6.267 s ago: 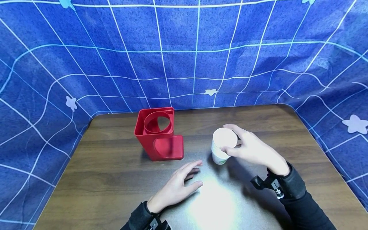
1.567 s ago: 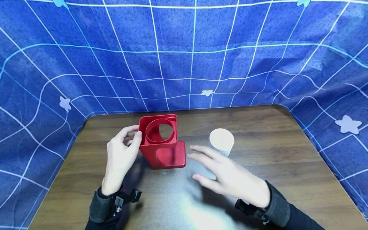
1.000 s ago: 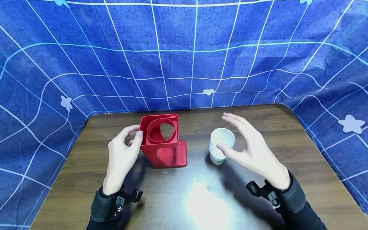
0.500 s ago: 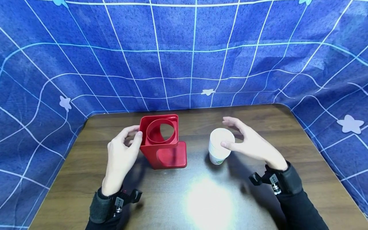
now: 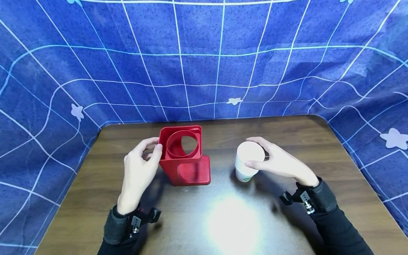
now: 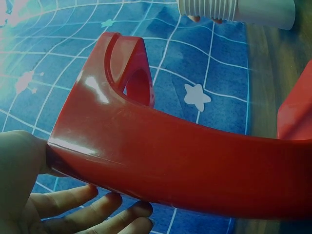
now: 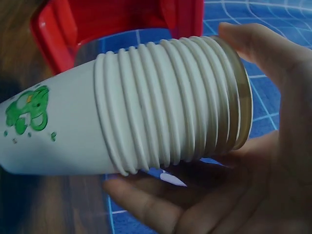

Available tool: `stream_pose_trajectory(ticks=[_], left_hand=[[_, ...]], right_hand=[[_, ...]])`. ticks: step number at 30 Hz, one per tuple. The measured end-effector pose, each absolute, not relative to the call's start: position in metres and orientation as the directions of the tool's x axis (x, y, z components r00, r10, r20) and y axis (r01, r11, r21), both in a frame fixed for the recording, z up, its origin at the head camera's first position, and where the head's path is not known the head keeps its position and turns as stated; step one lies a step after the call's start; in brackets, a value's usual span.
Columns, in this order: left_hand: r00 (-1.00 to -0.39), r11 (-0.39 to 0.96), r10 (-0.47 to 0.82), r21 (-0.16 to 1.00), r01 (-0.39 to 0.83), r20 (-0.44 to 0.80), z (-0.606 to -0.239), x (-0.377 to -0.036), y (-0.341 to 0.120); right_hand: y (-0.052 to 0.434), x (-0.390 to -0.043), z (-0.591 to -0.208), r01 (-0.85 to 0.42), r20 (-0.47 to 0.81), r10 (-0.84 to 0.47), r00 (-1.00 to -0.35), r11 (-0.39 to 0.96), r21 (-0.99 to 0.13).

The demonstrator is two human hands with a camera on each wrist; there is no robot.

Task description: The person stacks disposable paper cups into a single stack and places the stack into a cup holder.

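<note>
A red stand with a round ring in its square top (image 5: 180, 170) rests on the table, left of centre. My left hand (image 5: 138, 173) pinches its upper left edge, with the thumb at the rim; in the left wrist view the other fingers (image 6: 105, 207) extend along the stand's outer side. To the right, a stack of white paper cups (image 5: 243, 170) stands upright. My right hand (image 5: 280, 161) holds the stack near its rim, its thumb and fingers on opposite sides. Several nested rims and a green print show on the cups (image 7: 156, 107) in the right wrist view.
The brown wooden table (image 5: 95, 198) carries the stand and the cups, with a gap between them. A blue gridded cloth (image 5: 197, 67) with pale stars hangs behind and at both sides. Bright glare lies on the table's front middle.
My left hand has gone from the table's middle to the stand, which sits slightly nearer and further right. My right hand left the cups, came near the stand, then returned and closed around the stack.
</note>
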State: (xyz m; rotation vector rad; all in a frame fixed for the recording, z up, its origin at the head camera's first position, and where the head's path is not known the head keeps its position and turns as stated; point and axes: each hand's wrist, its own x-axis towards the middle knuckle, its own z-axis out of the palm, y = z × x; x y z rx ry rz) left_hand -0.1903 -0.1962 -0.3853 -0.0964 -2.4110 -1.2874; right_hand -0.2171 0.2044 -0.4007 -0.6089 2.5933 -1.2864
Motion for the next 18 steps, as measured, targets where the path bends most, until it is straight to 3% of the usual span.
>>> stream_pose_trajectory(ticks=[18], left_hand=[[-0.909,0.609,-0.137,0.757,0.236,0.394,-0.3852,-0.1903,-0.1949]], right_hand=[[0.2036,-0.2218,-0.3917,-0.366,0.034,-0.483,-0.875,0.615,-0.698]])
